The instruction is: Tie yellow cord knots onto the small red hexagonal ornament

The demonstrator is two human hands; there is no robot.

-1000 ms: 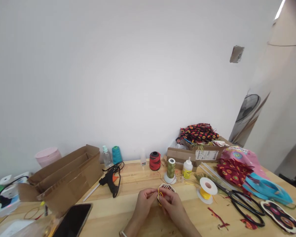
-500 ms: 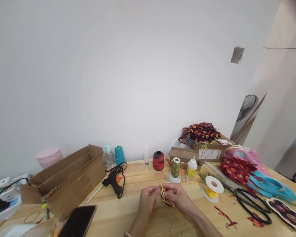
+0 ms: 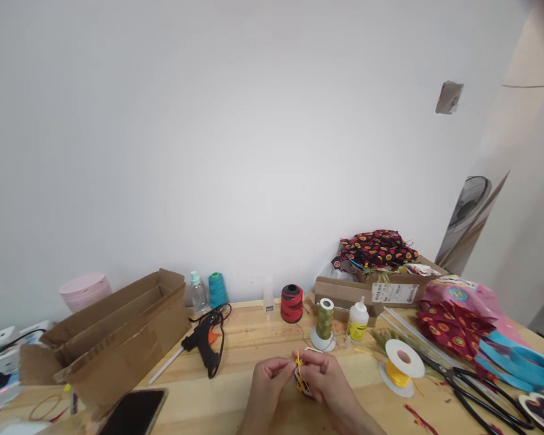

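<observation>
Close together over the front middle of the table are my left hand (image 3: 268, 382) and my right hand (image 3: 329, 379), both closed in pinches. A yellow cord (image 3: 298, 360) stands up between the fingertips, and my left thumb and forefinger close on it. My right fingers grip a small dark piece with a white edge (image 3: 303, 383), with yellow cord running across it. The fingers cover much of this piece. To the right of my hands, a white spool of yellow cord (image 3: 403, 358) stands on the wood.
Black scissors (image 3: 466, 380) lie at right near red patterned fabric (image 3: 456, 323). Behind my hands stand a green thread spool (image 3: 325, 319), a glue bottle (image 3: 358, 322) and a red thread spool (image 3: 292, 304). Leftward are a glue gun (image 3: 204, 343), a cardboard box (image 3: 127, 341) and a phone (image 3: 133, 412).
The head view has shifted slightly, so objects at the right sit further right and lower. My hands stay together on the cord and the small piece, with slight finger movement.
</observation>
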